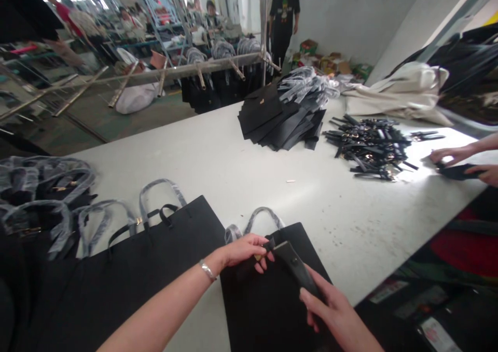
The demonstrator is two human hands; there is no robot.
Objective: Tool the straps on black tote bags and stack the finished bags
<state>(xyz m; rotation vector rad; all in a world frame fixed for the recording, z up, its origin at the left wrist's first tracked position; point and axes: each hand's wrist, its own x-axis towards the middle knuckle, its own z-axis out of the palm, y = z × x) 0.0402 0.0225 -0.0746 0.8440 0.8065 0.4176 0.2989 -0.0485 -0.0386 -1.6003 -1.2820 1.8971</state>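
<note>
My left hand (247, 251) has its fingers closed on a short black strap (269, 244) with a gold-coloured metal fitting, near the top edge of a black handbag (268, 310). In my right hand (329, 300) is a flat dark leather piece (294, 266) with a small round stud near its end. That end points at the strap, close to it; whether they touch I cannot tell. Behind my hands stands the bag's plastic-wrapped handle (264, 212). To the left lies another black handbag (171, 258) with wrapped handles and a thin strap.
More bags with wrapped handles (42, 201) are heaped at the left. Farther back on the white table (187, 154) lie stacked black bags (272, 118) and a pile of black straps with metal clips (369, 147). A co-worker's hands (451, 154) hold a dark piece at the right edge.
</note>
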